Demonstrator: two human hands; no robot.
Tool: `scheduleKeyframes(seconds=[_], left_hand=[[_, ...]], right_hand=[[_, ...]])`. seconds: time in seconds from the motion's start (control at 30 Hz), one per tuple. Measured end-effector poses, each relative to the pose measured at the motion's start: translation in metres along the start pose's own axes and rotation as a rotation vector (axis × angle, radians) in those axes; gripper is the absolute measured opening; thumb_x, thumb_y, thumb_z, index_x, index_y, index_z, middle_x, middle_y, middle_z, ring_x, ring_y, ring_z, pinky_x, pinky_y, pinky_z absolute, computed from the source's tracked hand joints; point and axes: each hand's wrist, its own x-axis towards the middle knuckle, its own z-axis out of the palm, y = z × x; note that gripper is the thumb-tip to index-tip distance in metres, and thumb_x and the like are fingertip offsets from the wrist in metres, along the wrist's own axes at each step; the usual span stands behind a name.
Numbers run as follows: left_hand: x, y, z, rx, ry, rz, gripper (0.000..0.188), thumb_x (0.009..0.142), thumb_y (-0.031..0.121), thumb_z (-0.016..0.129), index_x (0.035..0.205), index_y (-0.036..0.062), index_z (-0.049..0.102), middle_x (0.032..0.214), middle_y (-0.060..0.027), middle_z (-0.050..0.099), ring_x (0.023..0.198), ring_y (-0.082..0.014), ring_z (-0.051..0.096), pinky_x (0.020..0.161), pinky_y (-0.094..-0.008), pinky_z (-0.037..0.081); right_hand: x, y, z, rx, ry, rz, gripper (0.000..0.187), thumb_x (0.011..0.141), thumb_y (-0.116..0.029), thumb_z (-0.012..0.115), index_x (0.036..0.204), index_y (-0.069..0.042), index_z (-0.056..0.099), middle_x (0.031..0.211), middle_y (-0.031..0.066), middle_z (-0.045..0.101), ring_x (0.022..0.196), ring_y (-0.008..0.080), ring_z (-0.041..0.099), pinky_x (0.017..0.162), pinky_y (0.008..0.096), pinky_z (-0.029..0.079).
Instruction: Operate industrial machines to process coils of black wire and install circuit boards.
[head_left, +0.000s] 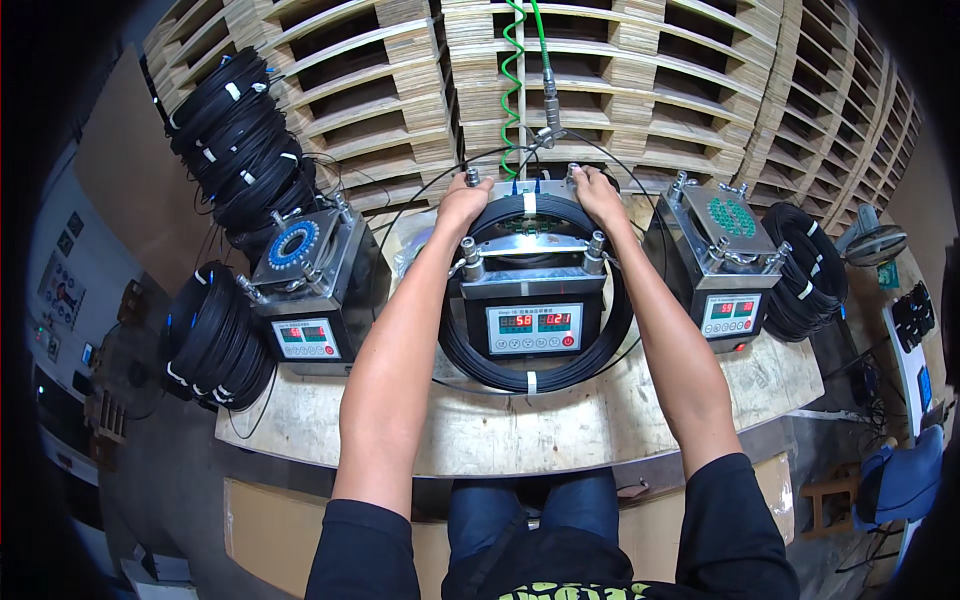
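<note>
A grey box machine (533,300) with a red-digit display stands in the middle of a round wooden table (520,425). A black cable coil (540,372) bound with white ties lies around it like a ring. My left hand (463,202) rests on the coil's far left side, beside a metal post. My right hand (598,194) grips the far right side of the coil, next to another post. Thin black cable loops out behind the machine on both sides.
Two similar machines flank the middle one, one with a blue disc (308,290) and one with a green disc (722,265). Black coil bundles (240,140) (212,335) (808,270) sit left and right. A green spiral hose (512,75) hangs before stacked wooden pallets (650,80).
</note>
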Motion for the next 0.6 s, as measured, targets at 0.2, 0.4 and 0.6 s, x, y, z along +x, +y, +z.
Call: scheduleKeyframes(seconds=[0.2, 0.4, 0.6], left_hand=[[0.003, -0.0019, -0.0014, 0.076, -0.013, 0.043, 0.069, 0.088, 0.039, 0.067, 0.138, -0.0044, 0.047, 0.13, -0.0249, 0.059, 0.121, -0.0334, 0.057, 0.102, -0.0371, 0.043], [0.0044, -0.0064, -0.0011, 0.033, -0.006, 0.04, 0.062, 0.088, 0.034, 0.066, 0.136, -0.0015, 0.05, 0.127, -0.0242, 0.061, 0.119, -0.0324, 0.058, 0.101, -0.0362, 0.043], [0.0002, -0.0045, 0.0017, 0.114, 0.085, 0.034, 0.045, 0.089, 0.03, 0.056, 0.127, 0.006, 0.055, 0.12, -0.0225, 0.064, 0.116, -0.0372, 0.06, 0.097, -0.0417, 0.046]], right_hand=[[0.0037, 0.0054, 0.0013, 0.053, -0.006, -0.031, 0.051, 0.098, -0.044, 0.047, 0.115, 0.0, 0.063, 0.11, 0.0297, 0.065, 0.111, 0.0447, 0.061, 0.095, 0.0452, 0.046], [-0.0018, -0.0002, -0.0022, 0.02, -0.004, -0.004, 0.049, 0.099, -0.043, 0.044, 0.114, -0.001, 0.063, 0.11, 0.0289, 0.065, 0.111, 0.0453, 0.06, 0.096, 0.0452, 0.046], [-0.0036, 0.0005, -0.0033, -0.026, 0.01, -0.069, 0.044, 0.1, -0.037, 0.043, 0.115, 0.0, 0.062, 0.11, 0.0294, 0.064, 0.109, 0.0458, 0.06, 0.094, 0.0478, 0.047]])
